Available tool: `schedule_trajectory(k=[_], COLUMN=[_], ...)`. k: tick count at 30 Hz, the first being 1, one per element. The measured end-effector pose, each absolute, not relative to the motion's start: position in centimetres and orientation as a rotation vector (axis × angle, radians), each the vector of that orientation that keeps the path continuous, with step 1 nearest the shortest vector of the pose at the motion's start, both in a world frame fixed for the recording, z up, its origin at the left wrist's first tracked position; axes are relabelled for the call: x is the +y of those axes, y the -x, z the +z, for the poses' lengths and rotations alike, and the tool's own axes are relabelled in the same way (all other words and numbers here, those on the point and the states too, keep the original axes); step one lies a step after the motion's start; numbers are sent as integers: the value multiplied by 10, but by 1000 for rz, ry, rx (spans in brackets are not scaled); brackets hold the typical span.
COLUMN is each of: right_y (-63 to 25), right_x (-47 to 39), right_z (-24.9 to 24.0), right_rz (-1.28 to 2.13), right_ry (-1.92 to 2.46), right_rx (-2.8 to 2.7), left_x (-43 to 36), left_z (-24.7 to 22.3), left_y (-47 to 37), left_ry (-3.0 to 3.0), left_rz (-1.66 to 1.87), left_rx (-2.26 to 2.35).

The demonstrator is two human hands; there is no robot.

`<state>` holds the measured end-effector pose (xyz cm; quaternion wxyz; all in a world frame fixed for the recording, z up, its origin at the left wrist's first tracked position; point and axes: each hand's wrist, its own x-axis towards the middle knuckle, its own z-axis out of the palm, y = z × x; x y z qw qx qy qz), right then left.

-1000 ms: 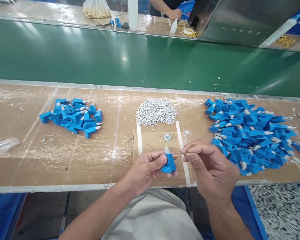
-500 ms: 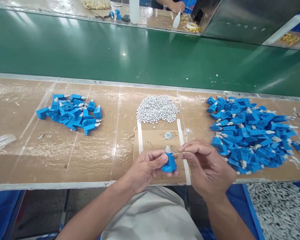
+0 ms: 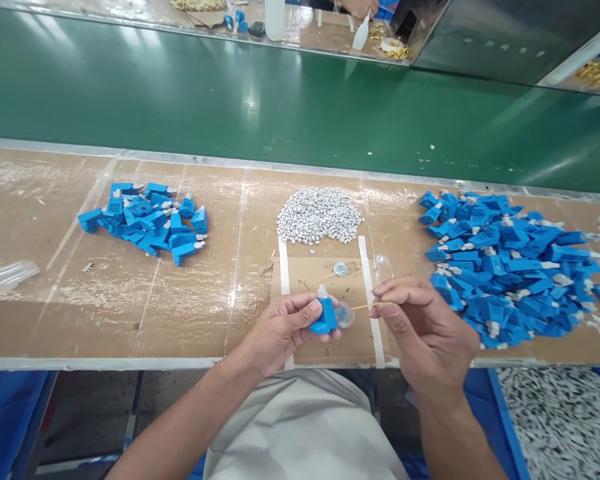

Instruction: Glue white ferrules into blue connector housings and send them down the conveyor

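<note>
My left hand (image 3: pixel 291 325) is closed around a blue plastic part (image 3: pixel 325 317) with a whitish tip pointing up. Between thumb and fingertips, my right hand (image 3: pixel 420 323) pinches a thin wooden toothpick (image 3: pixel 361 307). The toothpick's far end is over a small clear round dish (image 3: pixel 345 315), just right of the blue part; whether it touches the dish I cannot tell. Beyond my hands, a second small dish with bluish contents (image 3: pixel 340 269) has another thin stick at its side. Farther back is a heap of small grey-white pieces (image 3: pixel 320 215).
Many blue parts are piled at right (image 3: pixel 510 260), with a smaller pile at left (image 3: pixel 147 220). A green conveyor belt (image 3: pixel 180 93) runs behind the cardboard-covered table (image 3: pixel 200 320). A blue bin of grey-white pieces (image 3: pixel 560 420) stands below right. Another person's hand (image 3: pixel 360 7) shows across the belt.
The toothpick has come away from the blue part, which my left hand has shifted slightly left. The clear dish between them is now uncovered.
</note>
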<state>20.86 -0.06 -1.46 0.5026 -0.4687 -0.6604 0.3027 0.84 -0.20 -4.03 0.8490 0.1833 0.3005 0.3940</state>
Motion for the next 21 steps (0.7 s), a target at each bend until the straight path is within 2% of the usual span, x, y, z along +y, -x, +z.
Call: schedule_trajectory(k=[8, 14, 21], right_y=[-223, -204, -176], right_x=[-3, 66, 120], right_z=[-33, -15, -44], right_rz=[745, 638, 607], right_ry=[1324, 1212, 1215], right_rx=[-1850, -2127, -2520], left_x=[-6, -5, -8], left_z=[-50, -58, -62], left_y=[11, 17, 22], left_ry=[-369, -354, -311], left_rz=[923, 964, 1028], left_rx=[671, 687, 710])
